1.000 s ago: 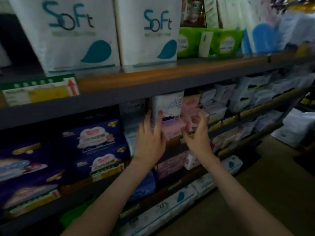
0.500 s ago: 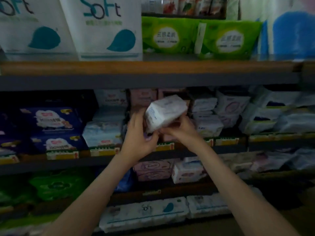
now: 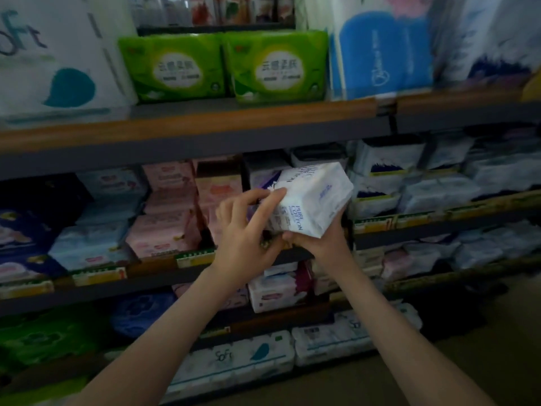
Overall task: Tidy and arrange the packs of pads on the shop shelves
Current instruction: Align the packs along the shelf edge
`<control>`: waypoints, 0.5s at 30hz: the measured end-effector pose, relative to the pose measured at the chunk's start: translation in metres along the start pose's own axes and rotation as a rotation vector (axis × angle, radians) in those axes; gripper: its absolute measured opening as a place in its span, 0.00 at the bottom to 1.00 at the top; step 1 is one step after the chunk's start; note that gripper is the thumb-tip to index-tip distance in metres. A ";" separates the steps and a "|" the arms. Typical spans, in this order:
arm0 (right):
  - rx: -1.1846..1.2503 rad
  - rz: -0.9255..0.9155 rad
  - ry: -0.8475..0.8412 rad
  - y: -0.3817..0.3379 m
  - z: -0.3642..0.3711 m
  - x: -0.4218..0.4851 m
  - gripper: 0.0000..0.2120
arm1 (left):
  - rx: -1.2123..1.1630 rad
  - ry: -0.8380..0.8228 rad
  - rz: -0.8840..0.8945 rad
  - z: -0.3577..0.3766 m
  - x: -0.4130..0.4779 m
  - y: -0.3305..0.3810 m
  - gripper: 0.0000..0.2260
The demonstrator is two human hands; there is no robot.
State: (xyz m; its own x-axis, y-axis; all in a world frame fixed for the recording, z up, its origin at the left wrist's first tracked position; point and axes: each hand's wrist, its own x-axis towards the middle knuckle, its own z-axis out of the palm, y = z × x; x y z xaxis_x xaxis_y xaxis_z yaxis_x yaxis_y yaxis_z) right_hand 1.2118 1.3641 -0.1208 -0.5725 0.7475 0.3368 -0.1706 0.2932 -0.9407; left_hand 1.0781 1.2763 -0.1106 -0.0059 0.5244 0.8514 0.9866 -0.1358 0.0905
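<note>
Progress:
- You are holding one white pack (image 3: 313, 200) out in front of the middle shelf (image 3: 439, 228). It is off its row and tilting, with the right end raised, so it is not yet being set in place.
- Your left hand (image 3: 248, 230) is pinching the pack's upper left corner between thumb and forefinger.
- Your right hand (image 3: 319, 244) is cupping it from beneath, thumb curling at the near lower edge. The other fingers are hiding behind the pack.
- The pink packs (image 3: 167, 232) to the left are sitting stacked but leaning.
- The pale packs (image 3: 433, 191) to the right are lying at mixed angles, some slumping over the rail.
- The slumped packs (image 3: 415, 259) on the shelf below are looking no neater.
- Judging from this, you are working early in the job, with most of the straightening left.

The pack:
- It is a soft block in white plastic wrap.
- "PURE COTTON" is running in blue along the face turned toward you, and a purple-blue motif is showing at the left end.
- The wrap is creasing where you are gripping, so it is likely handling as light and squashy.
</note>
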 end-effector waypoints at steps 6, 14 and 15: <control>0.090 -0.057 0.412 0.010 -0.042 0.001 0.42 | -0.049 -0.291 0.025 0.033 0.002 -0.003 0.26; 0.120 0.008 0.697 0.028 -0.104 -0.014 0.45 | -0.168 -0.342 -0.013 0.081 -0.001 0.022 0.17; 0.131 0.020 0.718 0.030 -0.113 -0.018 0.44 | -0.184 -0.351 -0.005 0.088 0.000 0.029 0.17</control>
State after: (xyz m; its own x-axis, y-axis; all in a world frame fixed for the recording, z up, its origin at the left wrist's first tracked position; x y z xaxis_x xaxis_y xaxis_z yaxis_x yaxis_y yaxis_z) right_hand 1.3075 1.4268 -0.1503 0.0826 0.9718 0.2210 -0.2861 0.2355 -0.9288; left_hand 1.1212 1.3461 -0.1539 0.0771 0.7768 0.6250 0.9407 -0.2643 0.2124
